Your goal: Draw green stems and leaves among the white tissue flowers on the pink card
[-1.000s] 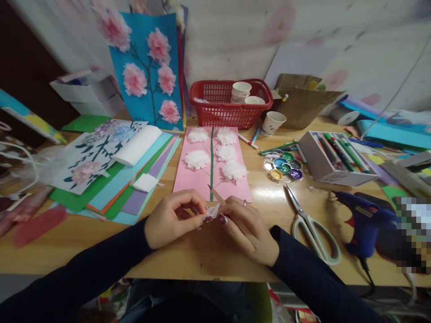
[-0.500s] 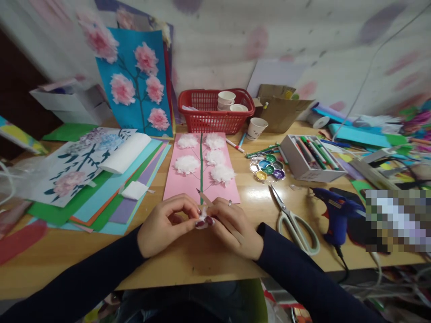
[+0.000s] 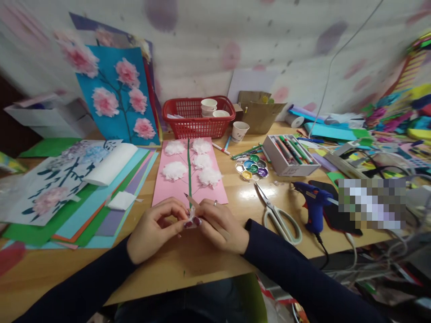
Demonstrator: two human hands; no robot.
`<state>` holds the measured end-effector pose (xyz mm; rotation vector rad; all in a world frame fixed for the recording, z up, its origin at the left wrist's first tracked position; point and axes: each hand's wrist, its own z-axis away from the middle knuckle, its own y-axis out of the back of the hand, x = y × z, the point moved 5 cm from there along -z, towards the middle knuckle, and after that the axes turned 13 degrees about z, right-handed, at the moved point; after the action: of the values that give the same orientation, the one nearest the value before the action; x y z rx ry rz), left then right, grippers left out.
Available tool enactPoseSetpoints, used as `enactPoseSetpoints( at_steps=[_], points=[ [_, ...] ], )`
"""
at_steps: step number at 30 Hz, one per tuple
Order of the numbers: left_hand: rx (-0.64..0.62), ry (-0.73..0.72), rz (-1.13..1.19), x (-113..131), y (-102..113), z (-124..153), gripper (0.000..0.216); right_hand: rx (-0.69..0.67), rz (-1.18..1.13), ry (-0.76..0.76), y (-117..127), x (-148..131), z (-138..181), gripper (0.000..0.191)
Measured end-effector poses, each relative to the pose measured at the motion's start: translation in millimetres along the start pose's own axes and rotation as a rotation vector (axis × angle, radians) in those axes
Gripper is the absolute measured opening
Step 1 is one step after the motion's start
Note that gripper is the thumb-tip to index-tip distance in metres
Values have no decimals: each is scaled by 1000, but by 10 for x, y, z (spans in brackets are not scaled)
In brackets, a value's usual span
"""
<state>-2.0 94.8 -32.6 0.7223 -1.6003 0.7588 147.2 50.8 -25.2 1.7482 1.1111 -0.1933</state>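
Observation:
My left hand and my right hand meet at the near edge of the wooden table. Both pinch a small white tissue piece between thumbs and fingertips. A thin pencil-like stick also lies in my right hand, its tip pointing up and left. Just beyond the hands lies a pink sheet with a green stem and several white tissue flowers.
A stack of coloured paper lies left, with a flower picture on it. A blue flower picture leans on the wall. A red basket with cups, a paint palette, scissors, a blue glue gun and a marker box sit right.
The camera view has swung to the right and slightly up, so everything shifts left in frame. Both hands stay together on the tissue piece, fingers working it slightly.

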Motion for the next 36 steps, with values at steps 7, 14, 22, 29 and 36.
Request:
enactPoseSetpoints(
  at_steps=[7,14,22,29,36],
  points=[
    [146,45,95,8,78,19,18,49,37,-92,31,71,18,7],
    [323,84,215,17,167,25,25,71,89,-145,74,85,12,7],
    [544,-17,234,67,458,30,31,-72,144,-52,17,43,19,5],
    [480,-9,165,82,484,44,32,86,148,-73,120,71,57,41],
    [218,41,91,101,262,-338,31,568,224,-352,477,319,212,63]
  ],
)
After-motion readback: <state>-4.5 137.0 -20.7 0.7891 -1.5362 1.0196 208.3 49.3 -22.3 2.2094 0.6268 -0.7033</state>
